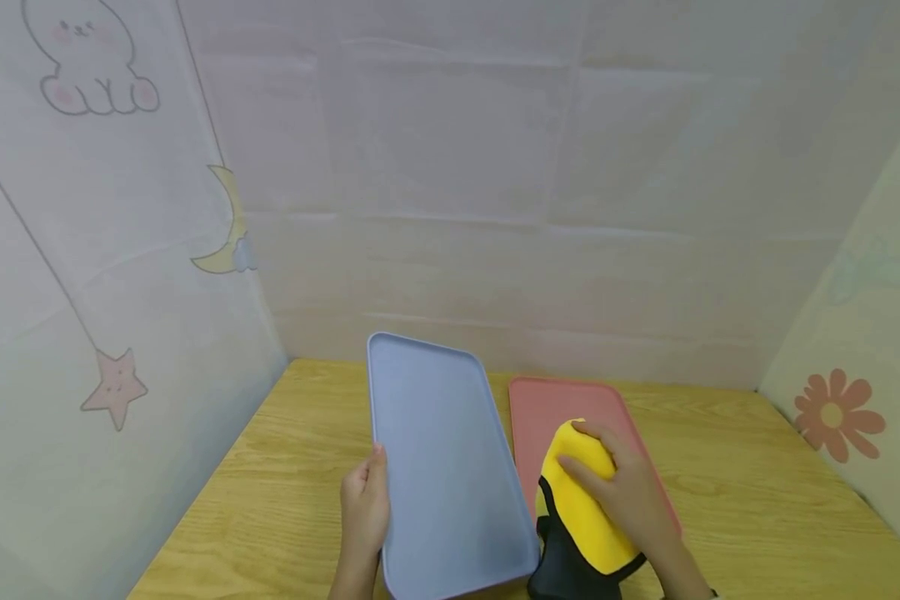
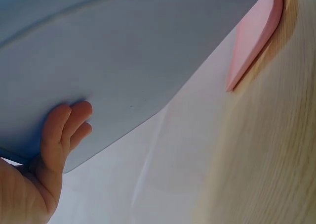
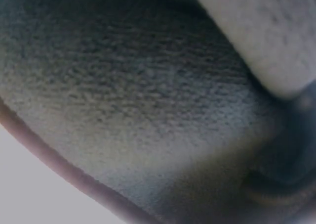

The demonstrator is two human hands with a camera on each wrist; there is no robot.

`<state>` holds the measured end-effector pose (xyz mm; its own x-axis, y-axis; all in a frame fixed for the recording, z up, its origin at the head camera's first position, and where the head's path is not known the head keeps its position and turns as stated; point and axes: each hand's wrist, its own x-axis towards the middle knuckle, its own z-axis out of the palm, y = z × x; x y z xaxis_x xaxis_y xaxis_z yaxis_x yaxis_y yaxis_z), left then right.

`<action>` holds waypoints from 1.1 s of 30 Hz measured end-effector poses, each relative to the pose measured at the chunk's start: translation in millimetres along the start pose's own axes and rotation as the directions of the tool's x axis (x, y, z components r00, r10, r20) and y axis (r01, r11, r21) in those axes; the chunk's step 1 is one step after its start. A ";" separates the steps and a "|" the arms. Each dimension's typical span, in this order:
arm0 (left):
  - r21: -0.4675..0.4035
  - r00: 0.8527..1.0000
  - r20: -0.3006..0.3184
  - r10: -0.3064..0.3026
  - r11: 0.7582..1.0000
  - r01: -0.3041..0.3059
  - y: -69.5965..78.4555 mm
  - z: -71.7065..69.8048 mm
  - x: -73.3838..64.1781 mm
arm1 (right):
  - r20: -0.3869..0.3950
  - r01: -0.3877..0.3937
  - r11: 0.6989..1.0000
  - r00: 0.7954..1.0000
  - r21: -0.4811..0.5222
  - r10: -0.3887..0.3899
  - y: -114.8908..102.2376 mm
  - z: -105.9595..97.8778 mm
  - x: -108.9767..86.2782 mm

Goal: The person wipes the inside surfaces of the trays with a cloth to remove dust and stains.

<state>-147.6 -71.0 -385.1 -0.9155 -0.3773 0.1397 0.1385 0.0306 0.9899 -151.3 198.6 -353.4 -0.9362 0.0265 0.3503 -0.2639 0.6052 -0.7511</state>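
My left hand (image 1: 366, 504) grips the left edge of a light blue tray (image 1: 442, 467), thumb at its rim. The left wrist view shows the fingers (image 2: 79, 116) against the tray's underside. That tray is tilted up off the table. My right hand (image 1: 630, 487) holds a soft yellow thing with black edging (image 1: 579, 500), fingers and thumb bent over its yellow part; its exact kind is unclear. A black part (image 1: 570, 571) hangs below it. Behind it lies a pink tray (image 1: 562, 400), partly covered. Only a blurred dark surface fills the right wrist view.
A wood-grain table (image 1: 285, 475) extends under both trays. A pale cloth wall (image 1: 450, 167) stands behind it, with printed side walls to the left and right, one showing a flower (image 1: 832, 414).
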 end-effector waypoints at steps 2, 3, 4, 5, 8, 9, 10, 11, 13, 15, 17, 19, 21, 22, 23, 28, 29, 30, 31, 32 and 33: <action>0.000 1.000 0.005 -0.011 1.000 0.011 -0.9 0.1 1.0 | -0.014 -0.011 1.000 1.000 0.021 0.012 0.3 -4.9 -0.7; 0.002 1.000 0.006 -0.014 1.000 0.014 -1.3 0.2 1.4 | -0.019 -0.023 0.999 1.000 0.030 0.023 0.4 -7.1 -1.3; 0.006 1.000 0.002 -0.013 1.000 0.013 -1.6 0.5 1.8 | -0.030 -0.030 0.999 0.999 0.033 0.031 0.8 -9.5 -1.7; 0.005 1.000 0.001 -0.015 1.000 0.015 -2.5 0.7 2.2 | -0.040 -0.038 0.999 0.998 0.031 0.040 1.2 -12.1 -2.4; 0.008 1.000 -0.005 -0.024 1.000 0.024 -5.3 1.9 2.9 | -0.051 -0.089 0.996 0.995 0.029 0.090 2.1 -20.8 -4.8; 0.005 0.999 -0.006 -0.031 0.999 0.031 -6.3 2.4 2.9 | -0.056 -0.107 0.994 0.993 0.024 0.108 2.5 -23.5 -5.9; 0.006 0.999 -0.009 -0.036 0.999 0.036 -7.4 3.0 2.9 | -0.065 -0.122 0.992 0.990 0.020 0.123 3.0 -26.0 -7.1; 0.004 0.999 -0.007 -0.044 0.999 0.044 -8.3 3.4 2.8 | -0.070 -0.141 0.990 0.987 0.018 0.142 3.3 -28.4 -8.3; 0.009 0.999 -0.008 -0.046 0.999 0.046 -9.7 4.5 2.6 | -0.084 -0.180 0.984 0.980 0.011 0.180 4.2 -32.1 -10.8; 0.020 0.999 -0.005 -0.047 0.999 0.047 -11.0 5.0 3.0 | -0.105 -0.205 0.979 0.973 0.017 0.205 6.4 -34.0 -13.1; 0.026 0.999 -0.002 -0.047 0.999 0.047 -12.2 5.3 3.8 | -0.115 -0.231 0.973 0.966 0.024 0.232 8.6 -35.8 -14.6; 0.027 0.998 0.002 -0.057 0.998 0.057 -12.6 5.4 4.5 | -0.130 -0.249 0.968 0.959 0.027 0.251 11.0 -37.3 -15.8; 0.020 0.998 0.008 -0.062 0.998 0.062 -12.5 5.5 4.8 | -0.151 -0.268 0.963 0.952 0.019 0.268 13.5 -39.5 -17.1; 0.015 0.998 0.012 -0.065 0.998 0.065 -12.3 5.6 4.7 | -0.161 -0.274 0.962 0.948 0.013 0.273 14.8 -40.8 -17.8; 0.013 0.998 0.015 -0.063 0.998 0.063 -12.1 5.6 4.5 | -0.172 -0.279 0.960 0.945 0.009 0.277 15.9 -42.1 -18.4; 0.013 0.997 0.018 -0.069 0.998 0.069 -11.5 6.4 3.7 | -0.214 -0.286 0.958 0.935 0.010 0.281 21.2 -48.8 -20.2; 0.018 0.997 0.016 -0.072 0.997 0.071 -11.6 6.8 3.9 | -0.219 -0.287 0.958 0.934 0.011 0.283 22.1 -50.0 -20.3; 0.019 0.997 0.016 -0.075 0.997 0.074 -11.8 7.3 4.1 | -0.226 -0.289 0.957 0.932 0.011 0.284 23.1 -51.3 -20.6; 0.019 0.997 0.019 -0.075 0.997 0.075 -11.9 7.8 4.2 | -0.231 -0.292 0.956 0.930 0.012 0.286 24.0 -52.5 -20.9; 0.020 0.997 0.022 -0.076 0.997 0.075 -12.1 8.3 4.3 | -0.236 -0.294 0.956 0.928 0.011 0.288 24.9 -53.7 -21.1; 0.017 0.997 0.023 -0.079 0.997 0.078 -12.2 8.9 4.5 | -0.239 -0.297 0.955 0.926 0.012 0.291 25.8 -55.0 -21.4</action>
<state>-156.7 -64.8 -396.3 -0.9321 -0.3569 0.0620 0.0599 0.0170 0.9981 -125.3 257.4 -349.6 -0.8888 0.3907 0.2397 0.0231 0.5605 -0.8278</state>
